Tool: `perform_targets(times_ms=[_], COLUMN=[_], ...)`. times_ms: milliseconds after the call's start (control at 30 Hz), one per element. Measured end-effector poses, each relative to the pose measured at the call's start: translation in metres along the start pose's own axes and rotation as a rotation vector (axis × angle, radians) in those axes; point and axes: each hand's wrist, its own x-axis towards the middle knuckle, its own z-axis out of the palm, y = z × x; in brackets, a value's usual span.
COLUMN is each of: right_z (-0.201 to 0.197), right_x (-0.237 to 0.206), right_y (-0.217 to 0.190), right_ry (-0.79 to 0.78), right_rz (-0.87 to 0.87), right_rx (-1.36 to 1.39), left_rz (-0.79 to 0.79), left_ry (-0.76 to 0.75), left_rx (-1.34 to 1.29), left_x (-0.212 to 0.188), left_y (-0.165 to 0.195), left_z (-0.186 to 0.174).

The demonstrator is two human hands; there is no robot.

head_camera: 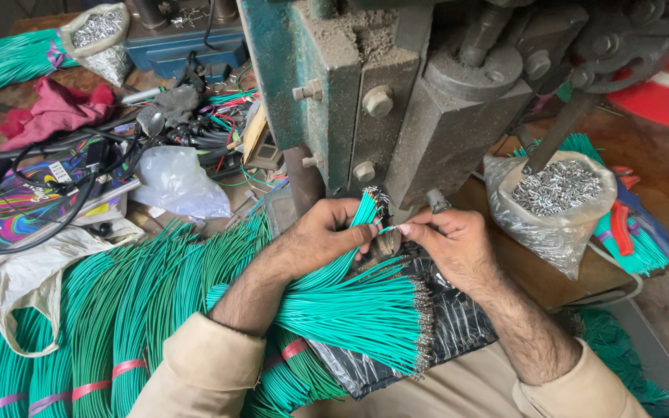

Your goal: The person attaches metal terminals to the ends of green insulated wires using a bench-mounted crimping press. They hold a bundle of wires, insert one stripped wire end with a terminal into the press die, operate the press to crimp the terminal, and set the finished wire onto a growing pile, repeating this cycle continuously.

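Clear bag [555, 205] at right on the desk [536, 271], mouth rolled open — heaped with small silvery metal terminals [557, 186]. Second bag [98, 35] at far left top, likewise holding metal bits. Crumpled clear plastic [176, 182] near the middle left, contents not discernible. Cloth bag [29, 282] at the left edge, slumped, inside hidden.

Left hand [327, 236] closed around a bunch of green wires [358, 224], thumb on top, tips of the bunch pointing up toward the press [396, 101]. Forearm angled up from lower left, beige sleeve at the elbow. Right hand [447, 240] close beside it, thumb and forefinger pinched on one green wire [387, 229] just under the press ram; other fingers curled. Wrist bent inward, forearm running down to the lower right.

Below both hands, a fan of green wires with metal ends [365, 313] lying on black plastic sheet [458, 325] over the lap. Further bundles [118, 317] to the left, bound with pink bands — spread in long rows. Red cloth [56, 112], black cables [48, 193] and a colourful box [32, 205] behind them. Red-handled pliers [621, 224] beyond the right bag.
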Motion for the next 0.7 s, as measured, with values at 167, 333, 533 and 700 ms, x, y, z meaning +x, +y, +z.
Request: perform_targets(times_ms=[167,333,533,700], right_z=[-0.004,-0.004,-0.02,-0.06], right_x=[0.003,0.0,-0.017,-0.026], right_y=[0.001,-0.007,-0.034,-0.05], right_ry=[0.004,-0.018,-0.101,-0.258], right_rz=[0.026,-0.012,-0.09,-0.05], right_rx=[-0.065,-0.092,0.045,-0.632], left_rz=[0.021,0.06,0.067,0.039], left_ry=[0.017,0.008,-0.015,-0.008], left_rx=[0.047,0.064,0.009,0.034], left_x=[0.001,0.001,-0.002,0.001], left_y=[-0.002,0.0,0.001,-0.006], left_z=[0.0,0.0,0.002,-0.002])
